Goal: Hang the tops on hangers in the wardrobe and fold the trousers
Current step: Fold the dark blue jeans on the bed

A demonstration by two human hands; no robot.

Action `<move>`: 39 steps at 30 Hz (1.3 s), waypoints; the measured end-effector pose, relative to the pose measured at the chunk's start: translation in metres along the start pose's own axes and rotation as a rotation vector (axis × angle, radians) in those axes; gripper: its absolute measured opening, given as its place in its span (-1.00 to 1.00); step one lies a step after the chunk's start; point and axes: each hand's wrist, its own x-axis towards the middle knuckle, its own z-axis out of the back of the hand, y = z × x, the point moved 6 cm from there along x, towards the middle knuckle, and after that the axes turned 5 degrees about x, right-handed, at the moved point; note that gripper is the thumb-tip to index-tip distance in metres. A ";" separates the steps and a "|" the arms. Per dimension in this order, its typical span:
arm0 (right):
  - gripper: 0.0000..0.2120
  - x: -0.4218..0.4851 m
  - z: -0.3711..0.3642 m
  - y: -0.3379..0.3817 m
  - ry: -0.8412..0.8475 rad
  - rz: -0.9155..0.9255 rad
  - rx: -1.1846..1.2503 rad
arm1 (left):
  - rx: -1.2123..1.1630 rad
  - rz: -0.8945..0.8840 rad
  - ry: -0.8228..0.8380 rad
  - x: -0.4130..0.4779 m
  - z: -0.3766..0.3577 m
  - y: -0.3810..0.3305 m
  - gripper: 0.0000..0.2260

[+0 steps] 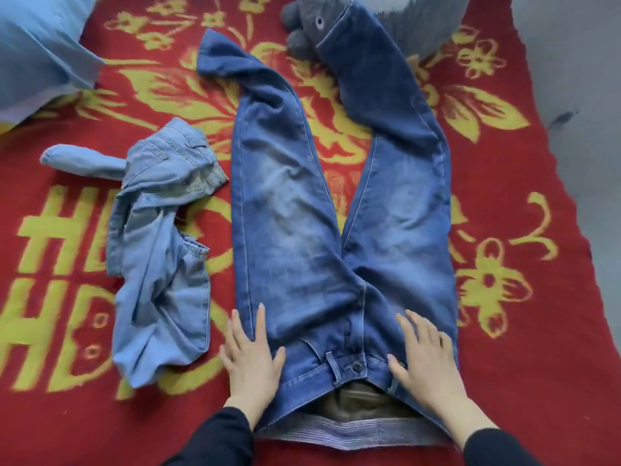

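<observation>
Blue jeans lie spread flat on a red blanket, waistband nearest me, both legs stretching away and apart. My left hand rests flat with fingers spread on the left hip of the jeans, partly on the blanket. My right hand lies flat with fingers spread on the right hip, beside the waist button. A crumpled light-blue denim garment lies to the left of the jeans, apart from them.
The red blanket with yellow flowers covers the bed. A grey plush toy sits at the far end under the right trouser leg's cuff. A light-blue pillow is at the far left. Grey floor shows on the right.
</observation>
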 end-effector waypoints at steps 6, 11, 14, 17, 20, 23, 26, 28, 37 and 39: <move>0.06 -0.063 -0.065 -0.027 0.287 0.096 -0.100 | 0.274 -0.631 -0.049 -0.059 -0.042 -0.028 -0.25; -0.24 -0.068 -0.073 -0.039 0.212 0.076 -0.127 | 0.363 -0.670 -0.155 -0.061 -0.037 -0.023 -0.39; -0.60 -0.081 -0.061 -0.042 0.110 0.190 -0.122 | 0.390 -0.750 -0.215 -0.070 -0.026 -0.010 -0.46; -0.60 -0.106 -0.061 -0.043 -0.019 0.367 -0.143 | 0.389 -0.746 -0.217 -0.099 -0.036 0.010 -0.53; -0.61 -0.118 -0.081 -0.041 -0.003 0.412 -0.199 | 0.402 -0.682 -0.156 -0.122 -0.057 0.016 -0.51; -0.34 -0.118 -0.111 -0.045 0.140 0.359 -0.293 | 0.546 -0.619 -0.083 -0.123 -0.079 0.018 -0.28; -0.34 -0.111 -0.119 -0.040 0.117 0.308 -0.306 | 0.657 -0.529 -0.019 -0.113 -0.090 0.007 -0.30; -0.48 -0.109 -0.114 -0.033 0.069 0.298 -0.293 | 0.674 -0.490 -0.030 -0.105 -0.086 -0.006 -0.51; -0.87 -0.150 -0.115 -0.044 0.815 0.008 0.061 | 0.622 -0.431 0.690 -0.154 -0.086 0.016 -0.81; -0.79 -0.171 -0.131 -0.043 0.925 -0.007 0.052 | 0.621 -0.362 0.803 -0.173 -0.100 0.025 -0.75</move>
